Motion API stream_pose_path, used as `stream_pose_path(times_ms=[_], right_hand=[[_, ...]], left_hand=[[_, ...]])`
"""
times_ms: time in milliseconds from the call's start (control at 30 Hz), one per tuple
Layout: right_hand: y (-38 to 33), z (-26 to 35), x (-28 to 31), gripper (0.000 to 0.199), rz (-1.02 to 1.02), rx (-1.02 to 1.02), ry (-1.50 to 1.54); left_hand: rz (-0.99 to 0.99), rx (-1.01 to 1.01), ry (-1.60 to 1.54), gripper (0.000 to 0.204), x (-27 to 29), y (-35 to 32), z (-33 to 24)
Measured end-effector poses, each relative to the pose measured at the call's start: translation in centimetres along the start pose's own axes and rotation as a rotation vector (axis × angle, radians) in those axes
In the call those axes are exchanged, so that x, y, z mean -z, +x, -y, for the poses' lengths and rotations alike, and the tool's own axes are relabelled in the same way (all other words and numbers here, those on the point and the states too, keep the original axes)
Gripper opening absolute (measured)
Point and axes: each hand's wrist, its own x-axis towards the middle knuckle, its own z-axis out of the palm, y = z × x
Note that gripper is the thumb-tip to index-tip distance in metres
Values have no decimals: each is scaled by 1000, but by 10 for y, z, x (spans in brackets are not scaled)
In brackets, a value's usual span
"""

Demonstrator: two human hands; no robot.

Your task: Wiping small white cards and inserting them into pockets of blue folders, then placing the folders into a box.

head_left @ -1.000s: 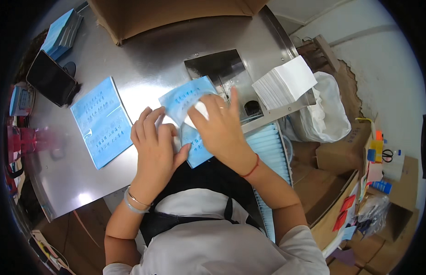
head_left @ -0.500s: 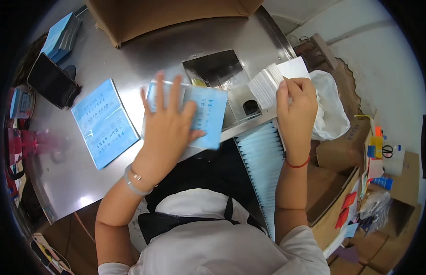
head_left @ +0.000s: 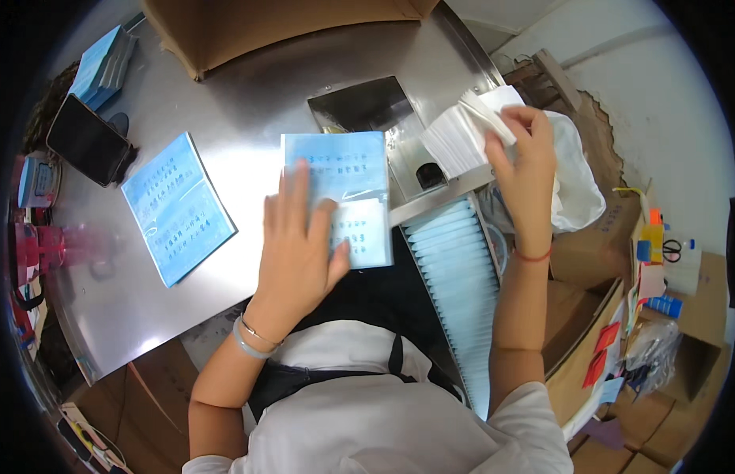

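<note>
The left hand point(head_left: 298, 249) lies flat and open on a light blue packet point(head_left: 340, 197) on the steel bench point(head_left: 249, 103), pinning it near the front edge. The right hand point(head_left: 525, 170) pinches 1 white sheet off the white stack point(head_left: 456, 142) at the right. This looks like the pick-an-insert step; next, that sheet must peel off alone and reach the packet.

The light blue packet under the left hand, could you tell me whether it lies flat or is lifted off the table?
Flat. The light blue packet lies face up on the steel table, with the left hand spread over its lower left part.
</note>
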Motion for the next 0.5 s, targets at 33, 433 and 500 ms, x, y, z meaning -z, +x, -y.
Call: stream_pose_path(times_ms=[33,433,500], right_hand=[[-4,-1,-2,26,-91,145,-177],[-17,44,-116,10,515,373,50],[2,42,-114,10,505,247,-116]], left_hand=[[99,-83,-93,41,-1,-4,2],[200,-232,-476,49,10,23,-21],[323,-182,-789,45,16,17,-19]])
